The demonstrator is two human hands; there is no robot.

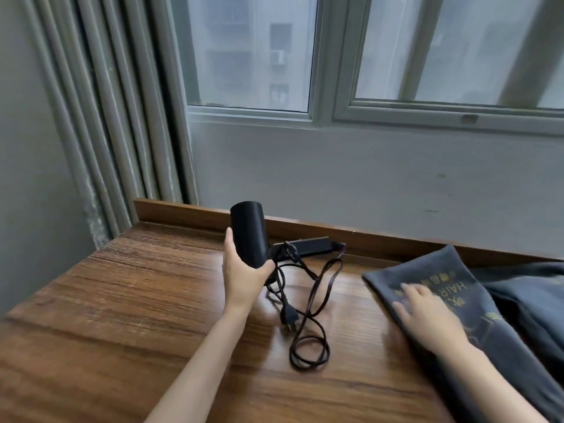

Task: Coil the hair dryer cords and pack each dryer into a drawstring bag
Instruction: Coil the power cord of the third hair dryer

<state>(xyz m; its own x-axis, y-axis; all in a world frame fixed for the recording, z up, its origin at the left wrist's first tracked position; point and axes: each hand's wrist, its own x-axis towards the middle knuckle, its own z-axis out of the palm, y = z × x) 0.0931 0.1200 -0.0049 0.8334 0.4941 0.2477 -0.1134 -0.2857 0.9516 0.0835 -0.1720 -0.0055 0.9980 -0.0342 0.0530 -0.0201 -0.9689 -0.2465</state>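
A private room in a flat or hotel, upstairs in a city; a wooden desk [137,300] with a raised back lip stands against a plain painted wall [366,178], marked in spots; above it a window [317,114] in a pale frame looks onto a tall housing block [279,90] with rows of windows and an air-conditioner box [277,58] on its face; a heavy grey curtain [116,117] hangs in folds, bunched in the left corner; at the desk are household things, a black dryer [250,236] with its cord [308,300] and a grey cloth bag [433,270] printed with the word HAIR.
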